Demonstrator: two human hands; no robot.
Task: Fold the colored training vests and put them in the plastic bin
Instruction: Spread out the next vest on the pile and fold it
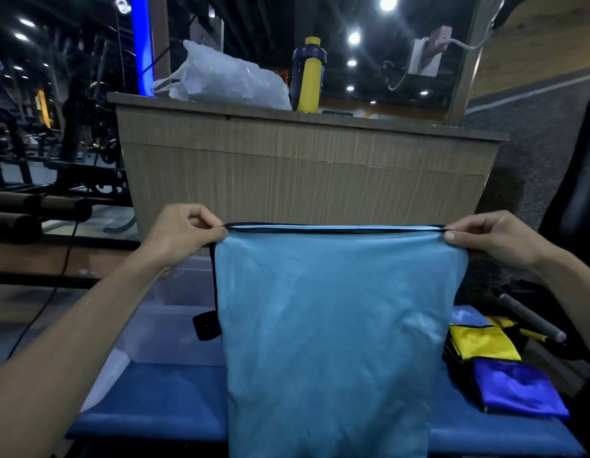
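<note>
Light-blue training vest, centre frame: thin, limp, probably light and slippery. Top corners are pinched by left hand and right hand; black-bound edge is judged best hold.

The light blue fabric vest with black trim hangs like a curtain across the middle, hiding most of the clear plastic bin behind it on the left. On the right, the folded yellow vest and folded purple vest fill the blue padded bench. The bench's near left stretch lies open. The wood-grain counter walls off the far side.
</note>
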